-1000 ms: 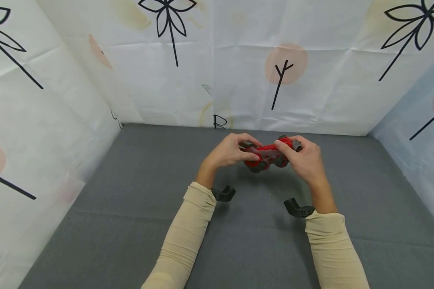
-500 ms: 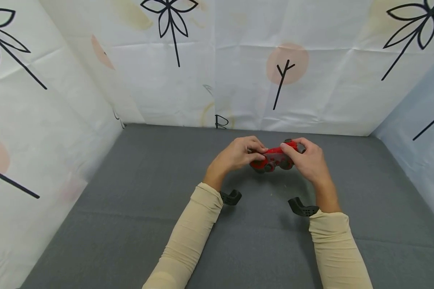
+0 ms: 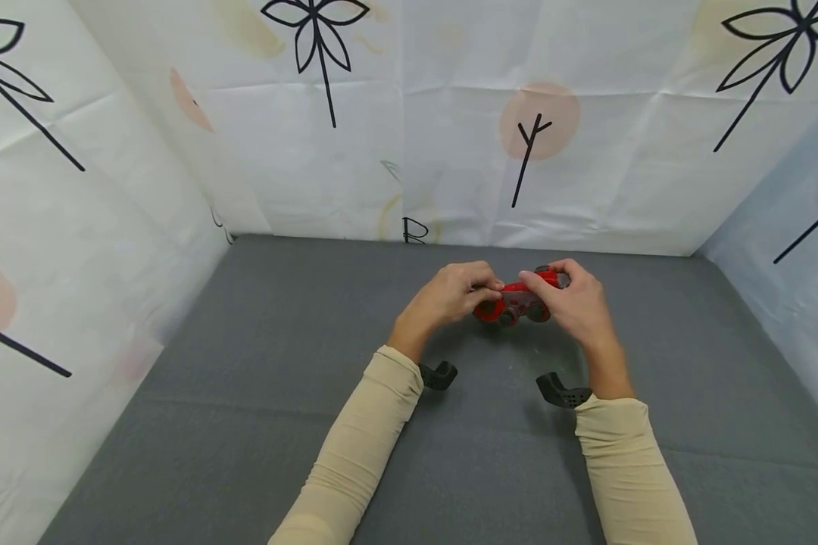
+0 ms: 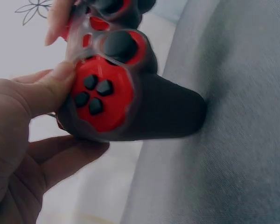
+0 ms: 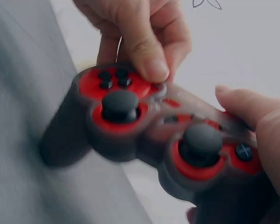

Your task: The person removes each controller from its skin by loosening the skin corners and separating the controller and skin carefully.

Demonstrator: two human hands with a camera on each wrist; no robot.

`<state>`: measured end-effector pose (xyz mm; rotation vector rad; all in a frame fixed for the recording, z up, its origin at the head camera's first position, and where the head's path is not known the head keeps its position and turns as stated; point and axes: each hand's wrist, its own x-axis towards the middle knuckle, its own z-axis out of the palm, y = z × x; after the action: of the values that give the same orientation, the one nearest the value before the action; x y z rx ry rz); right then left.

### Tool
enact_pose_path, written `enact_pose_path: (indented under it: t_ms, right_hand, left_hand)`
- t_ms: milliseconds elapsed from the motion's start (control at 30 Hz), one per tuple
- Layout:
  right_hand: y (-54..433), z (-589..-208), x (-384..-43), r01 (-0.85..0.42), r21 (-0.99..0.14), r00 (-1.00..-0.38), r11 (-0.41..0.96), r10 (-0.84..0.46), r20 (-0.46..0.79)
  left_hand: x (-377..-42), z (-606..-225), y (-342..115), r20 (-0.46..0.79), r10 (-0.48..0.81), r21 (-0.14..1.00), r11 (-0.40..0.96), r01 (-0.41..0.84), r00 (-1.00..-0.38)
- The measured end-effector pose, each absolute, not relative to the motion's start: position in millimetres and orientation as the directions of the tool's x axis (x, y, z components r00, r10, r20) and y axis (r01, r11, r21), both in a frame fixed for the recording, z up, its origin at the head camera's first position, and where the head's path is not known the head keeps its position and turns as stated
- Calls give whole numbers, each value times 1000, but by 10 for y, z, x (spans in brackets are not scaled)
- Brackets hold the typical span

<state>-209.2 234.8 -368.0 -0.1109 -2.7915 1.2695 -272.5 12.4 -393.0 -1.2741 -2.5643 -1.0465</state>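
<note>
A red and black game controller (image 3: pixel 518 300) is held between both hands near the back of the grey surface. It seems to wear a smoky translucent cover (image 5: pixel 196 100). My left hand (image 3: pixel 453 295) pinches its left end, thumb on the edge beside the direction buttons (image 4: pixel 95 94) and fingers behind. On the other end, my right hand (image 3: pixel 572 299) grips with the thumb along the top edge. The two thumbsticks (image 5: pixel 120 106) face toward me, and the left handle (image 4: pixel 172 109) points down close to the cloth. The right handle is partly hidden by the right hand.
Grey cloth (image 3: pixel 245 454) covers the work surface. White printed sheets (image 3: pixel 450 136) form walls at the back and sides. A black camera mount (image 3: pixel 439 375) sits at the left wrist, and another black mount (image 3: pixel 562 392) at the right wrist.
My left hand has moved right and slightly down, its fingers drawing closer together along the controller's edge. The controller has shifted a little right and lower. The right hand stays on its end.
</note>
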Motion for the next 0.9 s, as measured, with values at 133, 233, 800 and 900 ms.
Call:
enact_pose_path:
  t_ms: [133,233,800,900]
  right_hand:
    - [2372,-3672,-2110,54,-729,-997,683,80,1]
    - [2348,-3677,-2122,59,-714,-996,698,87,3]
    - [2246,-3772,-2155,51,-726,-977,686,185,106]
    - [2232,-3786,-2165,65,-736,-970,674,217,113]
  left_hand:
    - [-2689,-3891,171,329,653,494,497,713,-682]
    - [-2654,-3888,186,278,622,491,563,665,-732]
    - [-2711,-3941,183,345,522,568,545,617,-780]
    - [-2723,-3931,180,309,507,649,506,568,-805]
